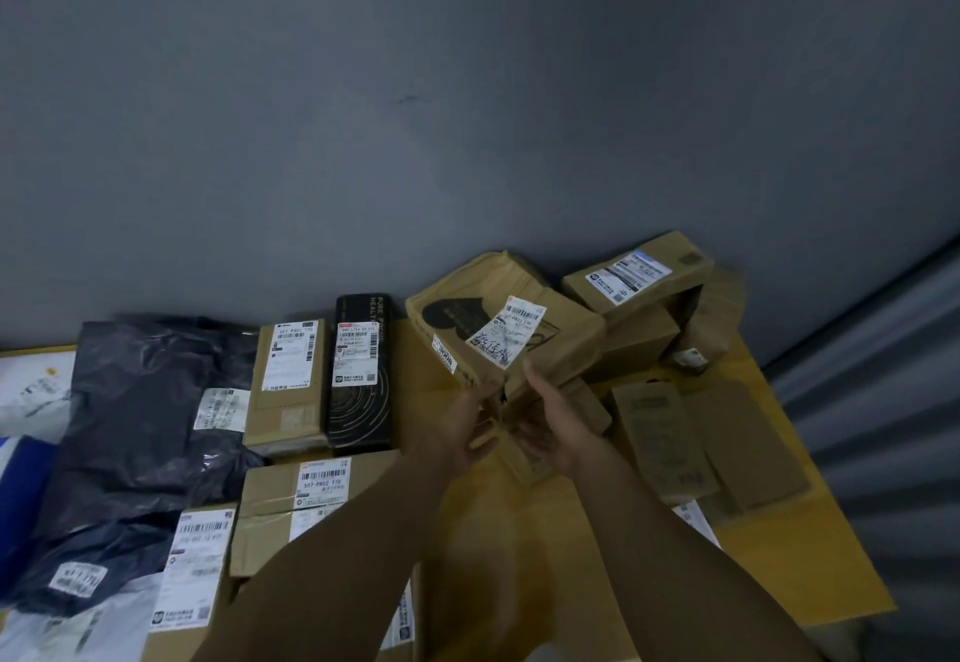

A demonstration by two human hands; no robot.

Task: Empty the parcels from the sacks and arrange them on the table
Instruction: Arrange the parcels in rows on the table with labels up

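Note:
A brown cardboard parcel [467, 308] with a black heart print and a white shipping label is tilted above the yellow table [789, 568], near the back wall. My left hand [470, 435] holds its lower left edge. My right hand [558, 425] grips its lower right side, thumb up against the face. A smaller brown box [524, 464] lies just under my hands, partly hidden. No sack is in view.
Dark plastic mailers [140, 401] lie at the left. A brown box [288, 381], a black box [361, 375] and labelled boxes [296, 505] fill the middle. Stacked boxes [639, 277] and flat cardboard sleeves [660, 443] sit at the right. A corrugated shutter [893, 401] borders the table's right side.

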